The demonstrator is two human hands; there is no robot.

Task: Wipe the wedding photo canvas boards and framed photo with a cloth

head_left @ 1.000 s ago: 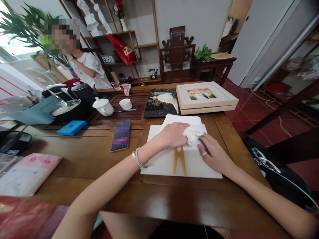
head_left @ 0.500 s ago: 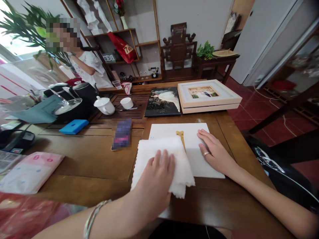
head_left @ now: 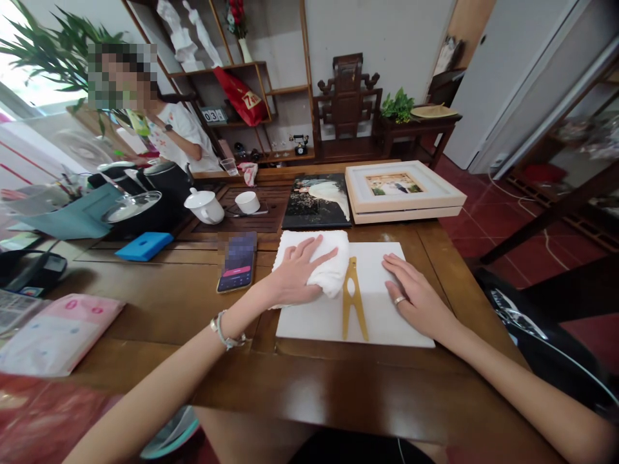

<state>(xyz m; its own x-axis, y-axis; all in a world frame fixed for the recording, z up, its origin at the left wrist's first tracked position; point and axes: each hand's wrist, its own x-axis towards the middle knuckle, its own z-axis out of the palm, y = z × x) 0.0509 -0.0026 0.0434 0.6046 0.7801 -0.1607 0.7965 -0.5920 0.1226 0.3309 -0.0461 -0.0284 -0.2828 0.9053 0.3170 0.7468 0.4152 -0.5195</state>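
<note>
A white board (head_left: 382, 319) with a gold stand piece (head_left: 354, 299) lies face down on the wooden table (head_left: 184, 309). My left hand (head_left: 297, 270) lies with fingers spread on a white cloth (head_left: 325, 259), pressing it onto the board's upper left corner. My right hand (head_left: 416, 296) rests flat and open on the board's right side, a ring on one finger.
A phone (head_left: 236, 261) lies left of the cloth. Behind the board are a dark photo print (head_left: 316, 200) and a white framed picture (head_left: 403, 191). A tea tray with cups (head_left: 227, 206), kettle and blue box (head_left: 144, 245) stand at left. Another person (head_left: 178, 132) stands behind.
My left hand swept the cloth from the board's top down to its near left edge, then back up to the upper left corner. My right hand stayed flat on the board.
</note>
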